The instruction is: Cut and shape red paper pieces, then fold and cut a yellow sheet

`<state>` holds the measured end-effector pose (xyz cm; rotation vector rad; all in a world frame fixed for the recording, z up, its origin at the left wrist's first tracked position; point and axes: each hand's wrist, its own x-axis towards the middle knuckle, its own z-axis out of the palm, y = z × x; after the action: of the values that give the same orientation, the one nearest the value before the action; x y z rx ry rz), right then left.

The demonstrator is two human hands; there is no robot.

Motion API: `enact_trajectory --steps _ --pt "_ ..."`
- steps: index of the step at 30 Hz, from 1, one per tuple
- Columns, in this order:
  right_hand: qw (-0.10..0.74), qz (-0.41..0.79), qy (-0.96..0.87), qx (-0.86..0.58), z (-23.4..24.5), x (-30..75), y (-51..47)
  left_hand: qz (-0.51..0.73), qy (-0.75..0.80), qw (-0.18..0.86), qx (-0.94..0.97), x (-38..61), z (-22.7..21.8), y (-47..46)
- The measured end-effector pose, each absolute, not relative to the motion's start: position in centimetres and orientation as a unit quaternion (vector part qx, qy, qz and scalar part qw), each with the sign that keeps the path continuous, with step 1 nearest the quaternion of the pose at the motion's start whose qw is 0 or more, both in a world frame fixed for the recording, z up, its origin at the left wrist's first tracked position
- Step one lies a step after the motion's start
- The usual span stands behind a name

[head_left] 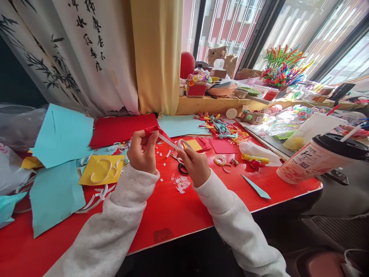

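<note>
Over a red table (pixel 178 215), my left hand (pixel 142 151) is closed in a pinch on one end of a narrow paper strip (pixel 168 141), red on one side and white on the other. My right hand (pixel 194 163) is closed on the strip's other end, where it curls into a small loop above my fingers. Both arms wear white fleece sleeves. Black-handled scissors (pixel 181 166) lie on the table just under my right hand. White paper scraps (pixel 181 183) lie between my wrists.
Light blue paper sheets (pixel 62 134), red sheets (pixel 121 129) and a yellow sheet with white curls (pixel 101 169) lie left. A glue stick (pixel 255 158), a blue sliver (pixel 256 187) and a lidded drink cup (pixel 319 157) sit right. The windowsill holds craft clutter (pixel 281 71).
</note>
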<state>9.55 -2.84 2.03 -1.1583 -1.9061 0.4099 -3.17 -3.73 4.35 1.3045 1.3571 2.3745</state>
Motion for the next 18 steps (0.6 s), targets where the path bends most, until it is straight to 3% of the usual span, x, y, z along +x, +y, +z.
enact_trajectory --steps 8,18 --pt "0.438 0.214 -0.737 -0.469 1.6 9.8 -2.2 0.79 0.427 0.178 0.401 -3.2 3.7 -3.0" --pt "0.418 0.371 -0.713 -0.423 1.7 10.0 -2.0 0.789 0.425 0.232 0.378 -3.6 3.5 -2.7"
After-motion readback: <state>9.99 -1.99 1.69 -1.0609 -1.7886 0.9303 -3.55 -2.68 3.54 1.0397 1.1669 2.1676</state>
